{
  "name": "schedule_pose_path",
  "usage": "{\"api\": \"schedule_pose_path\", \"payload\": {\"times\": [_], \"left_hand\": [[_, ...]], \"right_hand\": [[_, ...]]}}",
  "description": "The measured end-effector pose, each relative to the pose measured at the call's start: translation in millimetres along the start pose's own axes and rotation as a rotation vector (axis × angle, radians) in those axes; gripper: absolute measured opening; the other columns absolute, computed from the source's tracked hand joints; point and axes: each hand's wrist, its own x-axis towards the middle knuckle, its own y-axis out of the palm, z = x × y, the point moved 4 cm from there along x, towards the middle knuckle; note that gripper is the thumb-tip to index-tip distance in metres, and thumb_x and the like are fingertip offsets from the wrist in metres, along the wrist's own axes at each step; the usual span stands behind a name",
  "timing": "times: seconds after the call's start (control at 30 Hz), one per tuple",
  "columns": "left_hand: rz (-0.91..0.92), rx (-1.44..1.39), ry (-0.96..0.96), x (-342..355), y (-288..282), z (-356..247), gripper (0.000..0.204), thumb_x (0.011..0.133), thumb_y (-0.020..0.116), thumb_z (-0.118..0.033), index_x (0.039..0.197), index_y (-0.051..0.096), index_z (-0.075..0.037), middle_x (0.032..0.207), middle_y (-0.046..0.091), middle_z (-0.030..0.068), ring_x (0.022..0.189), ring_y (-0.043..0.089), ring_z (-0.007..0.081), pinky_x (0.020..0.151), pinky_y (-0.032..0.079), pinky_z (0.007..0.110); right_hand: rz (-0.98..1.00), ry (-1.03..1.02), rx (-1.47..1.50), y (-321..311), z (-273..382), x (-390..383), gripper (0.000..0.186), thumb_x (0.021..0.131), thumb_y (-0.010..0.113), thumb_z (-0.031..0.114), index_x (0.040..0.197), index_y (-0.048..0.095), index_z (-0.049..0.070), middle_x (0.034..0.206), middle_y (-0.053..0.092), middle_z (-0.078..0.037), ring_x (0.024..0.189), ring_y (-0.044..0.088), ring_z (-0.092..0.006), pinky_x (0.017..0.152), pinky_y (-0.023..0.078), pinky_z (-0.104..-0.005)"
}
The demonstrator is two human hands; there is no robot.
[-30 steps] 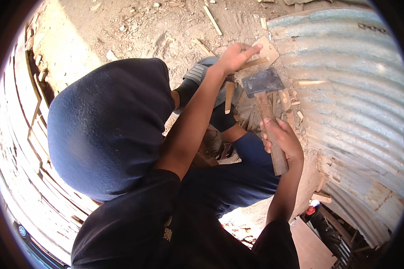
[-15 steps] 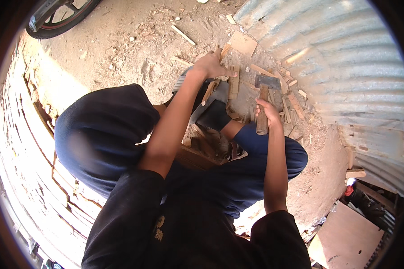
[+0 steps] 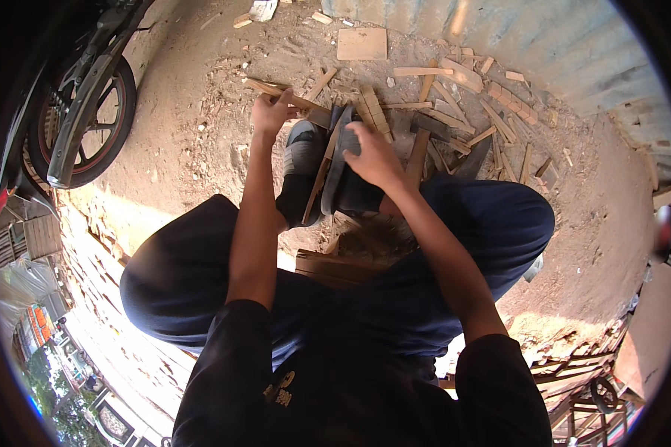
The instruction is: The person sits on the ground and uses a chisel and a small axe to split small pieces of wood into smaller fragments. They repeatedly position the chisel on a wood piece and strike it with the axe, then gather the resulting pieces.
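My left hand (image 3: 272, 113) is closed around a wooden strip (image 3: 265, 87), which slants beyond my left shoe (image 3: 303, 149). A dark flat piece, too unclear to name, shows near the strip's right end. My right hand (image 3: 374, 155) is over my right shoe (image 3: 343, 160), fingers apart, with nothing visible in it. Between the two shoes a longer wood piece (image 3: 322, 179) stands on a slant. To the right of my right hand lies a hammer (image 3: 430, 126) with a dark metal head and wooden handle, its lower end hidden by my knee.
Several wood offcuts (image 3: 499, 123) litter the ground at the right. A square board (image 3: 361, 44) lies ahead, near the corrugated metal sheet (image 3: 514, 45). A motorcycle wheel (image 3: 101, 123) stands at the far left. A wooden block (image 3: 335, 268) sits between my legs.
My right hand has let go of the hammer and moved left to my right shoe. My left hand has shifted left with the wooden strip. The view has turned.
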Motion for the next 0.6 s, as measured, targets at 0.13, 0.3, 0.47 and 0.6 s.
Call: {"api": "schedule_pose_path", "payload": {"times": [0.13, 0.3, 0.47, 0.6], "left_hand": [[0.008, -0.203, 0.052, -10, 8, -11, 0.025, 0.089, 0.059, -0.01, 0.104, 0.06, 0.01, 0.089, 0.064, 0.0173, 0.073, 0.068, 0.0245, 0.06, 0.06, 0.031], [-0.011, -0.256, 0.185, -13, -18, -28, 0.019, 0.09, 0.054, -0.001, 0.106, 0.06, 0.009, 0.095, 0.062, 0.0169, 0.083, 0.066, 0.0246, 0.07, 0.061, 0.035], [-0.01, -0.269, 0.216, -20, -47, -56, 0.02, 0.091, 0.053, -0.003, 0.107, 0.06, 0.007, 0.099, 0.062, 0.0162, 0.084, 0.066, 0.0254, 0.073, 0.06, 0.035], [-0.039, -0.353, 0.252, -32, -61, -80, 0.022, 0.093, 0.053, -0.007, 0.108, 0.06, 0.007, 0.102, 0.063, 0.0161, 0.08, 0.068, 0.0272, 0.072, 0.06, 0.035]], "right_hand": [[0.391, -0.005, -0.001, 85, -4, -44, 0.052, 0.075, 0.064, 0.008, 0.124, 0.046, 0.003, 0.106, 0.056, -0.025, 0.095, 0.06, -0.0393, 0.079, 0.05, -0.0437], [0.366, -0.069, -0.175, 113, 20, -74, 0.05, 0.075, 0.06, 0.001, 0.123, 0.046, -0.001, 0.083, 0.062, -0.02, 0.073, 0.066, -0.0345, 0.059, 0.053, -0.0404], [0.255, -0.179, -0.595, 182, 15, -80, 0.033, 0.074, 0.06, 0.004, 0.106, 0.058, -0.004, 0.073, 0.062, -0.015, 0.062, 0.066, -0.0254, 0.051, 0.052, -0.0361], [0.087, -0.211, -0.535, 208, -6, -83, 0.019, 0.072, 0.063, 0.007, 0.089, 0.06, 0.0, 0.071, 0.062, -0.012, 0.057, 0.064, -0.0223, 0.048, 0.051, -0.0341]]}}
